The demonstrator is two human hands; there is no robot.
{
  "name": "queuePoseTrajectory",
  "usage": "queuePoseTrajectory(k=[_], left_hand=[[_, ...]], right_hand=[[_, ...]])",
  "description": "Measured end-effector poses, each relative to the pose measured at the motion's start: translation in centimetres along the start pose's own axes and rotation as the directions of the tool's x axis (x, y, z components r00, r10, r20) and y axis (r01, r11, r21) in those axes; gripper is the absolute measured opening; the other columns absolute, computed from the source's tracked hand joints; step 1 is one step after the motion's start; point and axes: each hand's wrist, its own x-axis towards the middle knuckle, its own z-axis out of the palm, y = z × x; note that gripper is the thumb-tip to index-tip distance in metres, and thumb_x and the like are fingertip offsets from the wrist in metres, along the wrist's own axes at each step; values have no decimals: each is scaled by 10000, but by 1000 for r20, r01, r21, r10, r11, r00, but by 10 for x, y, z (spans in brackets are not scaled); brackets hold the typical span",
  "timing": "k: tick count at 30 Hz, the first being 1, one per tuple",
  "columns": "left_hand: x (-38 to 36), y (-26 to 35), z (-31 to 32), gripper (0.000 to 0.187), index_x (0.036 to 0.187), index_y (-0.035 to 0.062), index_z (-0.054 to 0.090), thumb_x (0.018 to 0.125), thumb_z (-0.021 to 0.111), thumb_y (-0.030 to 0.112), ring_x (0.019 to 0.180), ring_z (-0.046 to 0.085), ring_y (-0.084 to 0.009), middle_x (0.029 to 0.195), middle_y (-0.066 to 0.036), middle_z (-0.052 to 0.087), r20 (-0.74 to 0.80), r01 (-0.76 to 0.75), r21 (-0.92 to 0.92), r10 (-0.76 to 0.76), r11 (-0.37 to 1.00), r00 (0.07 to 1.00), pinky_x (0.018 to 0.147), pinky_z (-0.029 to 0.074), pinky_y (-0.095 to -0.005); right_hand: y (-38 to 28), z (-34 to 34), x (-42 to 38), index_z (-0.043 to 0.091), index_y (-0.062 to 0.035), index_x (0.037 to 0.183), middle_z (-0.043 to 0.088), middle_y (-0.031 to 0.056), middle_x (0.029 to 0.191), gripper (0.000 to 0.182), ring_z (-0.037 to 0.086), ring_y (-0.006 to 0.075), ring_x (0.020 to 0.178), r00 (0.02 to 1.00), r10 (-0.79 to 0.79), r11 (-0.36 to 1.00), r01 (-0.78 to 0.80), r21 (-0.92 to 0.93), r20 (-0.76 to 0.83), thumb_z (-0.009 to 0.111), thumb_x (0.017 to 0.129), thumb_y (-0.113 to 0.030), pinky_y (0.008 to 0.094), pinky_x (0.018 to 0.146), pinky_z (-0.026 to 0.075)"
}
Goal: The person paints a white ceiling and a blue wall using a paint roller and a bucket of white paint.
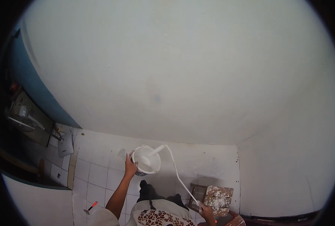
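My left hand (131, 165) grips the left rim of a round bucket (157, 168), white inside with a dark outer side. A white paint roller (158, 149) rests at the bucket's upper right edge, its head tilted down into the bucket. From the roller a long, bent white handle (178, 176) runs down to the right. My right hand (204, 209) is closed round the lower end of that handle. What lies at the bottom of the bucket is whitish and hard to make out.
A paint-spattered wooden stool (218, 199) stands beside my right hand. A tool with a red handle (93, 205) lies on the tiled floor (95, 172) at lower left. A pale wall (175, 75) rises ahead. A standing fan (24, 119) is at far left.
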Motion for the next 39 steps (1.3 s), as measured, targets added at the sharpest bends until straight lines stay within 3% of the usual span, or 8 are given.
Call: queuePoseTrajectory(k=[4,12,13,20,22,26,32,39], left_hand=[[-11,16,54,620,1263,1,387,700,568,-186,1212,485,-286,1260,-178,522,10,-36,11,36,999,999,1027,361,-356],[-38,43,150,588,1241,30,412,711,619,-121,1111,552,-397,1139,-241,589,69,-141,251,128,958,989,922,449,-410],[-39,46,156,583,1239,28,414,713,620,-116,1106,553,-399,1132,-245,590,88,-151,258,132,954,987,915,452,-412],[-42,63,158,570,1225,53,421,710,611,-99,1040,567,-433,1047,-268,608,116,-214,339,185,916,976,858,471,-442],[-37,59,163,560,1226,65,417,720,619,-62,1034,562,-440,1048,-281,601,158,-157,381,103,911,982,852,469,-459],[-30,51,170,536,1207,-29,416,694,562,-83,1023,557,-450,1062,-296,583,231,-226,444,133,867,964,850,470,-469],[-21,56,177,539,1207,-39,416,686,548,-73,1015,555,-451,1119,-287,530,347,-356,645,156,676,925,859,483,-463],[4,31,182,473,1141,-10,429,690,565,-55,924,591,-456,1040,-300,522,304,-232,778,-28,583,952,796,510,-483]], right_hand=[[37,-25,-18,647,-128,988,656,124,765,209,642,333,655,994,-110,987,113,-111,27,609,783,-132,440,571,505],[86,-88,-28,607,-155,1137,658,173,756,326,634,363,649,968,120,945,-42,-326,222,560,820,-218,485,590,484],[88,-89,-32,571,-140,949,637,142,696,159,634,361,629,989,60,940,-10,-341,138,553,811,-216,498,568,485],[81,-83,-52,588,-192,1116,654,148,777,316,648,361,736,996,-8,921,41,-386,88,557,803,-225,510,658,501],[83,-78,-51,567,-213,1195,659,151,819,398,650,354,783,915,263,904,-122,-410,307,563,797,-218,517,686,498],[79,-65,-48,614,-194,1137,656,190,791,339,639,372,725,960,174,946,-101,-310,219,568,801,-200,493,680,490],[83,-34,-37,610,-197,1129,652,191,783,322,641,377,721,954,156,968,-97,-230,256,549,814,-174,508,654,493],[76,-23,-28,609,-213,1140,649,190,777,354,641,388,736,936,177,976,-129,-173,304,561,797,-142,509,668,499]])
